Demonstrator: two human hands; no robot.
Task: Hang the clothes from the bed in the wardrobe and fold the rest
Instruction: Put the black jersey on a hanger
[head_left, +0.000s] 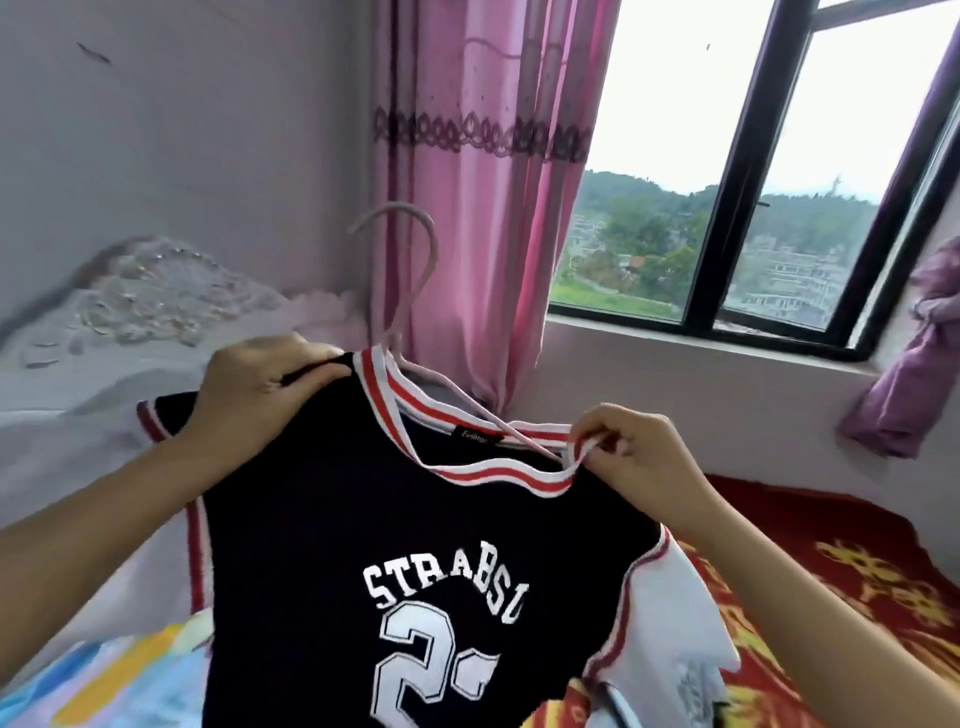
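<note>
I hold up a dark navy jersey with a red-and-white striped collar and white lettering on its front. A pale pink hanger sits inside its neck, hook pointing up, one arm running under the collar toward the right. My left hand grips the jersey's left shoulder. My right hand pinches the striped collar at the right side of the neck opening. A white garment lies partly hidden under the jersey's right edge, on the bed.
The bed has a white quilt at left, a red-and-gold blanket at right and bright printed fabric at lower left. A pink curtain and a window stand behind, with purple cloth at far right.
</note>
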